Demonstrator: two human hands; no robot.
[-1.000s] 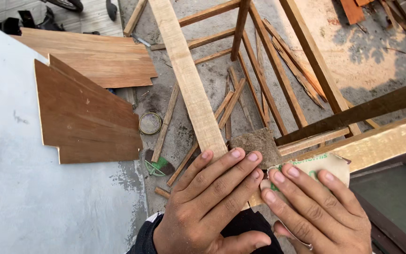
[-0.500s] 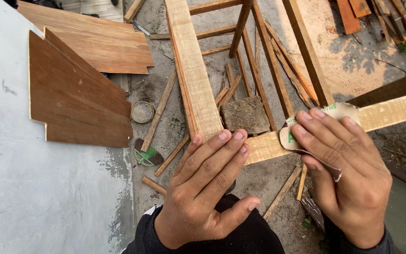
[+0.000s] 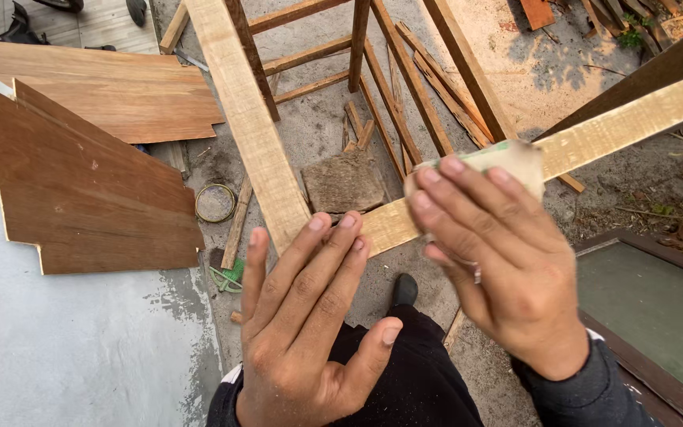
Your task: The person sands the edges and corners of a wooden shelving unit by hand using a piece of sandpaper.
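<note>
My left hand (image 3: 310, 316) lies flat with fingers spread, its fingertips pressing on the corner where two pale wooden bars (image 3: 250, 126) of a frame meet. My right hand (image 3: 492, 253) is wrapped around a folded piece of sandpaper (image 3: 515, 156) and presses it onto the bar (image 3: 634, 119) that runs off to the upper right. The sandpaper shows only above my fingers; the rest is hidden under the hand.
Brown plywood sheets (image 3: 96, 190) lie at the left on a grey slab (image 3: 65, 348). Below the frame are wooden slats (image 3: 405, 87), a flat stone (image 3: 344, 182), a round tin lid (image 3: 215, 202) and sandy ground. A dark-framed green panel (image 3: 650, 308) sits at the lower right.
My right hand has slid the sandpaper along the bar away from the corner, up and to the right. My left hand has stayed on the corner joint. The view has shifted slightly.
</note>
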